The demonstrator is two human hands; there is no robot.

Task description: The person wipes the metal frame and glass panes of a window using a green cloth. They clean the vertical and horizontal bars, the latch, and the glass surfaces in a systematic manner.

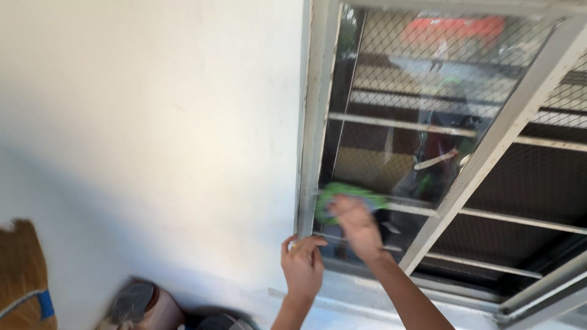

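Pressing flat, the right hand (356, 226) is holding a green cloth (345, 197) against the window pane (391, 153), fingers spread over the cloth so that it is staying in contact with the glass. The cloth is sitting at centre frame, slightly below the middle, in the lower left corner of the pane, just beside the frame (315, 116). It is looking bright green, bunched and blurred; its weave is not readable.

The left hand (302, 264) is resting lower, at bottom centre, with fingers curled narrowly and fingertips touching the bottom of the frame upright. This placement appears to be bracing the body while the other arm is reaching up. A small yellowish item may be lying between its fingers; whether anything is actually gripped cannot be told.

Behind the glass, horizontal bars (397, 124) and wire mesh (428, 55) are showing, with reflections overlaying them. A white wall (153, 122) is filling the left of the frame. At lower left, a broom (21, 275) and a covered container (143, 305) are standing against the wall.
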